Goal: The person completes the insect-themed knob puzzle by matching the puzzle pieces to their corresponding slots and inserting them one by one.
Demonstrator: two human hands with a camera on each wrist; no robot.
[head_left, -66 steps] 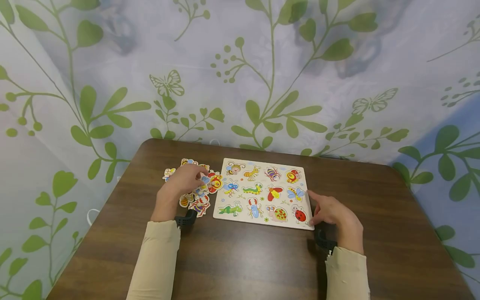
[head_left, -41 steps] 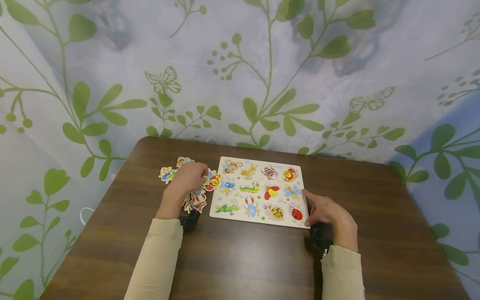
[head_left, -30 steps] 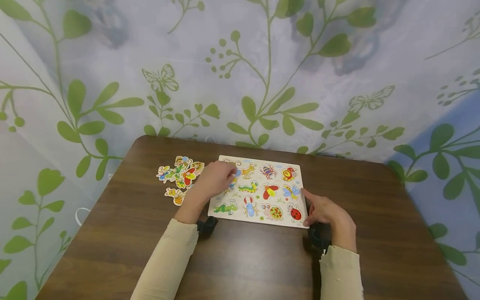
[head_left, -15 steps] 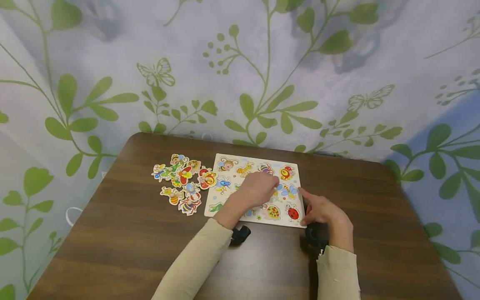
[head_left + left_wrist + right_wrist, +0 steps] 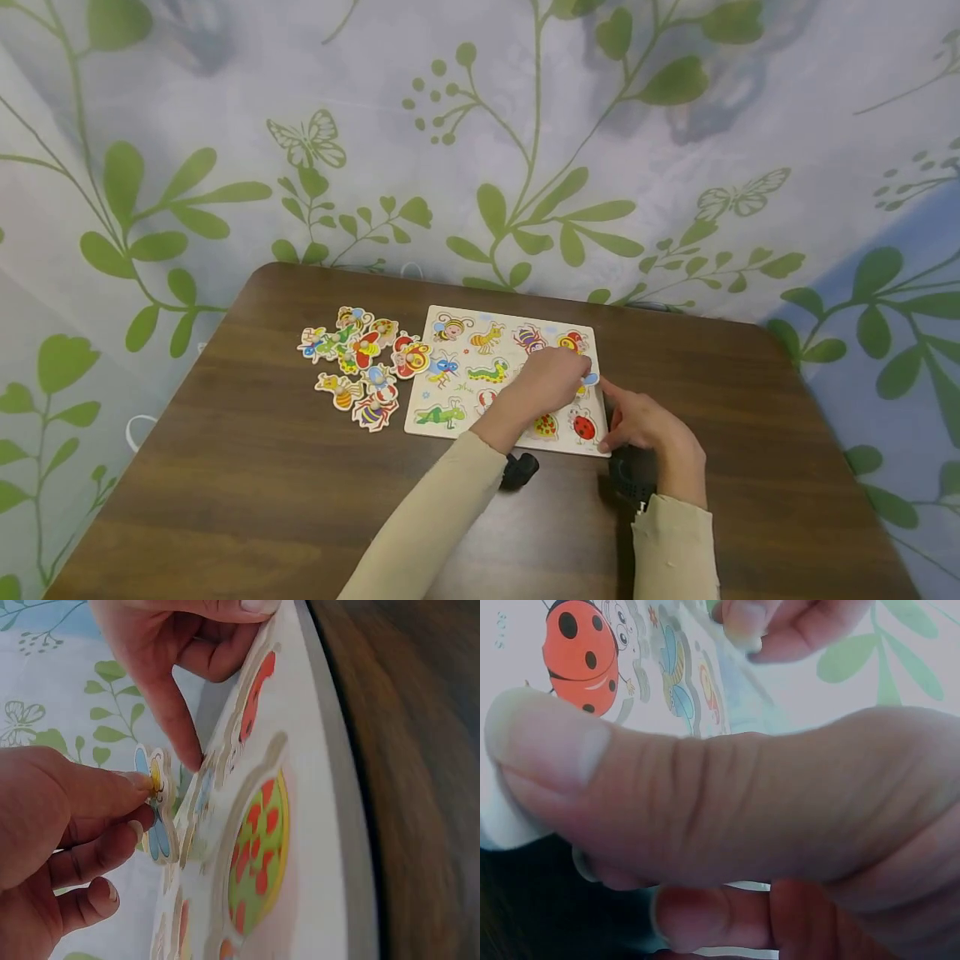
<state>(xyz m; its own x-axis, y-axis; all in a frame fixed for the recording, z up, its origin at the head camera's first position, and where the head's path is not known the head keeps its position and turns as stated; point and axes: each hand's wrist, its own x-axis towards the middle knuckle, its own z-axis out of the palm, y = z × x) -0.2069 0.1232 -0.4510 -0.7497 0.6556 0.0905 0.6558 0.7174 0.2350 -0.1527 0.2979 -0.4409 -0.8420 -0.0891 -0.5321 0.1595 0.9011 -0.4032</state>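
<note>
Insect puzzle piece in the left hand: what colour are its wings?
Its wings are light blue, best seen in the left wrist view.

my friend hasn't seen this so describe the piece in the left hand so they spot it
On the brown table lies a pale board printed with bugs. Over its right half, the left hand pinches a blue-winged, yellow-bodied insect piece. Unlike the loose pieces heaped left of the board, it alone is hand-held.
</note>
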